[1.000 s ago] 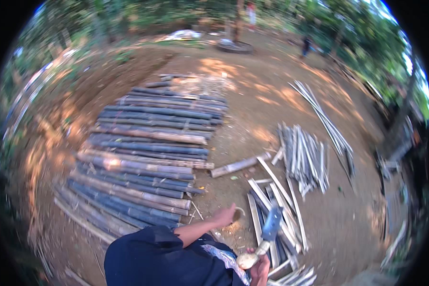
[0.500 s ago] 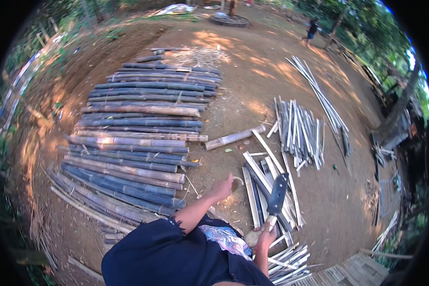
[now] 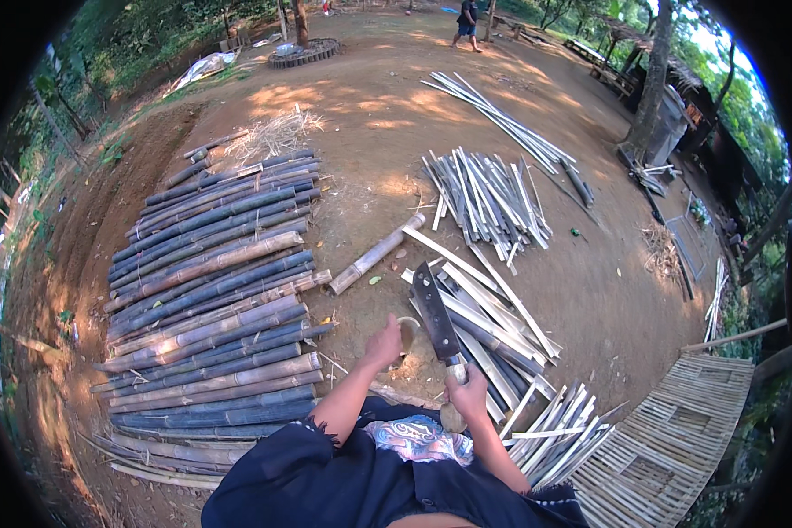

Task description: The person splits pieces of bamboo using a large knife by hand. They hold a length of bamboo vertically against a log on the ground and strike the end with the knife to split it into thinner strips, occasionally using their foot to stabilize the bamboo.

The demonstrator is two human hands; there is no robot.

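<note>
Head view, change: since half a second ago the machete (image 3: 435,310) stands higher and more upright, and the left hand (image 3: 385,343) has come onto the bamboo piece (image 3: 407,331).
Right hand (image 3: 469,395): clenched around the machete handle, blade pointing away from the person.
Left hand: it rests against the top of the bamboo piece; I cannot tell if the fingers close on it.
Around: row of dark bamboo poles (image 3: 211,290) at left, one short pole (image 3: 375,255) ahead, pale split strips (image 3: 488,312) under the blade, woven mat (image 3: 678,431) at right.
Bamboo piece: short, upright, pale cut end, just left of the blade, partly hidden by the left hand.
</note>
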